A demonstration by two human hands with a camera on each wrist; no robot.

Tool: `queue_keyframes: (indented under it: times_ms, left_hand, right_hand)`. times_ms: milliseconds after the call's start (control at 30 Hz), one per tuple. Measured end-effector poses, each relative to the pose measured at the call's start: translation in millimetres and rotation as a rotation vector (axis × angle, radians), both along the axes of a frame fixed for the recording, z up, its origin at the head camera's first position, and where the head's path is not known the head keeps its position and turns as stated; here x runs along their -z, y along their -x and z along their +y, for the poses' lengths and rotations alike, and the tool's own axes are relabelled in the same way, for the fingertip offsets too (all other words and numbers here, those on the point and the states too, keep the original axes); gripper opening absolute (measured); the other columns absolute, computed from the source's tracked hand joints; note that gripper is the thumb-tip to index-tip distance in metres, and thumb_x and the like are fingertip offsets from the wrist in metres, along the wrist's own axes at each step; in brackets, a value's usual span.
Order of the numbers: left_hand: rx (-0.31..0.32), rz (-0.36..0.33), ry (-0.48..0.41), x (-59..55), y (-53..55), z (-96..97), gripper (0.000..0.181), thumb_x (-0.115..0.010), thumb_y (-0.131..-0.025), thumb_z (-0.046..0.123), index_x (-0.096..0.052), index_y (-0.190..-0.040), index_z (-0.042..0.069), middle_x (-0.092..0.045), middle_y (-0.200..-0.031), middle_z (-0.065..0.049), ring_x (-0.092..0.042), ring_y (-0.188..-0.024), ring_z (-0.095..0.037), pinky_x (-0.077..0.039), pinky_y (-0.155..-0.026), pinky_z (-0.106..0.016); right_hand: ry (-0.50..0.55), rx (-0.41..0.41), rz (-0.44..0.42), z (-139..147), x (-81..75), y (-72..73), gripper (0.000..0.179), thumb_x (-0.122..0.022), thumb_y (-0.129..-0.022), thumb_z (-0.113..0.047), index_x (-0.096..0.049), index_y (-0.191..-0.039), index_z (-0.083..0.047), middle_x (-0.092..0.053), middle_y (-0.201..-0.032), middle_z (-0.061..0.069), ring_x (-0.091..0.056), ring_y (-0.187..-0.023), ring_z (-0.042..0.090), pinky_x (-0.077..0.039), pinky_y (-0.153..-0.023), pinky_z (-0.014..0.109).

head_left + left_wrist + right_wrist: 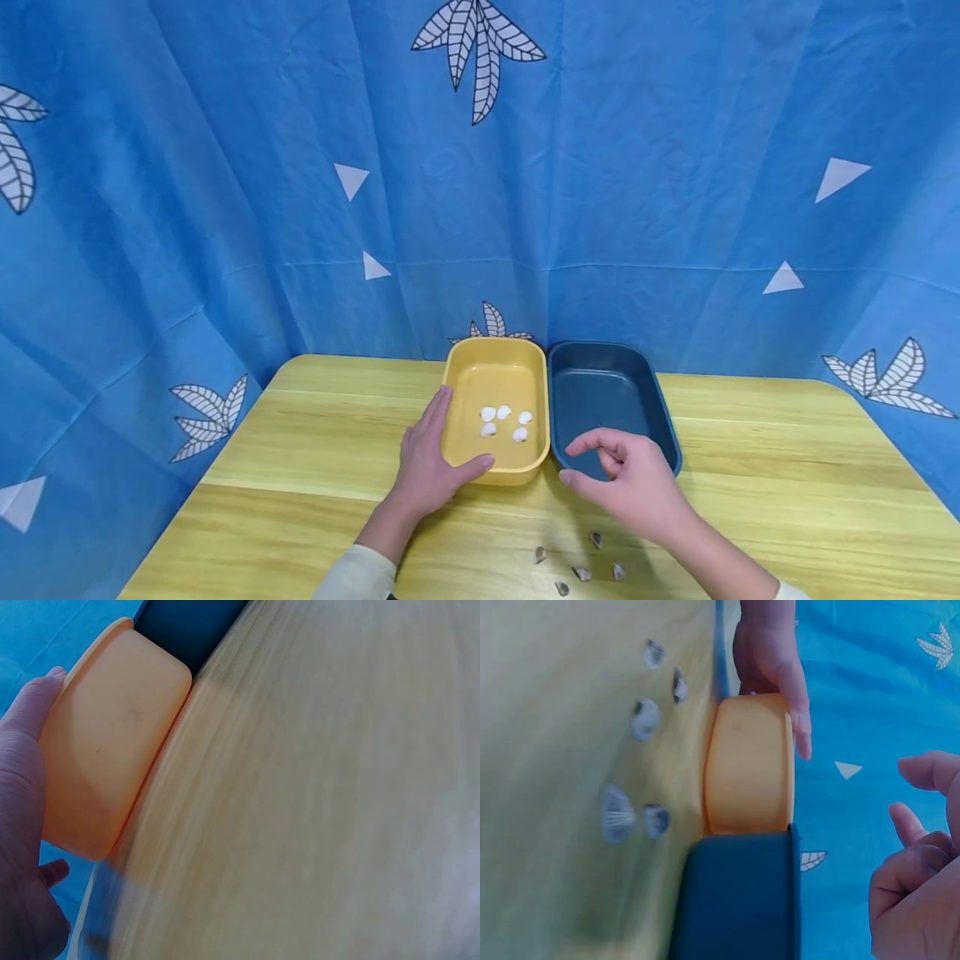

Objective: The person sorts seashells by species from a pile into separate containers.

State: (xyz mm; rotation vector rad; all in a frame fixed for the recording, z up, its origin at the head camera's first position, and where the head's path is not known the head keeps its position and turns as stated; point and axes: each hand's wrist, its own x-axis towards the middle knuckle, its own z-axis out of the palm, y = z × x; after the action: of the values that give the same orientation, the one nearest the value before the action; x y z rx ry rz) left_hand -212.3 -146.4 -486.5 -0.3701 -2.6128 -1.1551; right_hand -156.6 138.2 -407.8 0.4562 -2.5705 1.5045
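Note:
My left hand rests at the near left corner of a yellow plastic bin. Its fingers lie straight along the bin's left side, and the thumb reaches over the front rim. Several small white shells lie on the bin's floor. Above the near end of a dark blue bin hovers my right hand, thumb and index finger apart with nothing visible between them. Below it, several small grey-brown shells are scattered on the table; the right wrist view shows ridges on one shell.
Both bins stand side by side near the back edge of the wooden table. Behind the table hangs a blue curtain with white leaf and triangle prints.

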Motion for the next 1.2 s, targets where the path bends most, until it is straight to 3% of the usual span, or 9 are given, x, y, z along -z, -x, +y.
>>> queue_keyframes:
  times_ms: [167, 367, 467, 633, 800, 1000, 1200]
  left_hand:
    - [-0.001, -0.013, 0.003, -0.8, -0.3, 0.8, 0.115, -0.077, -0.075, 0.063, -0.017, -0.162, 0.017, -0.016, -0.165, 0.004, -0.021, -0.147, -0.024, -0.009, -0.114, -0.061]
    - [-0.009, -0.019, -0.006, -0.6, -1.1, 0.5, 0.113, -0.077, -0.076, 0.061, -0.017, -0.161, 0.016, -0.016, -0.165, 0.004, -0.02, -0.148, -0.026, -0.009, -0.113, -0.064]
    - [-0.008, -0.014, -0.008, 0.2, -0.8, 0.1, 0.112, -0.077, -0.077, 0.06, -0.018, -0.161, 0.015, -0.016, -0.165, 0.002, -0.02, -0.148, -0.027, -0.009, -0.112, -0.066]
    - [-0.003, -0.014, -0.01, -0.2, -0.7, 0.6, 0.113, -0.078, -0.076, 0.059, -0.017, -0.162, 0.017, -0.016, -0.165, 0.004, -0.02, -0.148, -0.026, -0.008, -0.113, -0.064]
    - [-0.004, -0.01, -0.003, 1.1, -1.6, 1.7, 0.113, -0.079, -0.076, 0.059, -0.018, -0.161, 0.016, -0.016, -0.165, 0.004, -0.021, -0.147, -0.026, -0.009, -0.114, -0.063]
    - [-0.014, -0.018, 0.009, 1.4, -1.8, 2.2, 0.112, -0.08, -0.076, 0.055, -0.018, -0.161, 0.017, -0.017, -0.165, 0.003, -0.021, -0.148, -0.027, -0.01, -0.113, -0.064]
    - [-0.023, -0.038, 0.019, -1.6, -1.7, 2.7, 0.112, -0.08, -0.077, 0.054, -0.015, -0.162, 0.02, -0.014, -0.165, 0.005, -0.019, -0.148, -0.024, -0.009, -0.115, -0.061]
  right_hand:
    - [-0.025, 0.002, -0.02, 10, 10.4, -11.6, 0.019, -0.087, -0.078, -0.02, -0.074, -0.091, -0.021, -0.023, -0.053, -0.012, -0.022, -0.047, 0.004, -0.046, -0.064, 0.027]
    - [-0.045, -0.014, -0.029, 20, 23.4, -21.3, 0.02, -0.087, -0.077, -0.018, -0.073, -0.092, -0.017, -0.024, -0.053, -0.013, -0.023, -0.047, 0.002, -0.052, -0.075, 0.031]
    - [-0.045, -0.025, -0.048, 25, 30.3, -24.4, 0.02, -0.086, -0.078, -0.016, -0.073, -0.093, -0.014, -0.026, -0.052, -0.012, -0.024, -0.046, 0.002, -0.051, -0.064, 0.027]
    - [-0.064, -0.036, -0.076, 32, 43.0, -27.1, 0.02, -0.084, -0.08, -0.014, -0.072, -0.095, -0.011, -0.028, -0.053, -0.011, -0.025, -0.046, 0.002, -0.038, -0.048, 0.024]
    - [-0.108, -0.028, -0.102, 38, 55.3, -27.2, 0.018, -0.084, -0.08, -0.015, -0.072, -0.093, -0.012, -0.029, -0.053, -0.011, -0.026, -0.046, 0.002, -0.043, -0.056, 0.023]
    - [-0.136, -0.016, -0.171, 42, 65.2, -24.2, 0.021, -0.086, -0.078, -0.019, -0.072, -0.093, -0.014, -0.033, -0.055, -0.009, -0.03, -0.047, 0.003, -0.036, -0.048, 0.023]
    - [-0.155, -0.02, -0.182, 44, 74.8, -21.1, 0.024, -0.088, -0.075, -0.021, -0.071, -0.092, -0.016, -0.036, -0.056, -0.008, -0.034, -0.047, 0.004, -0.034, -0.047, 0.022]
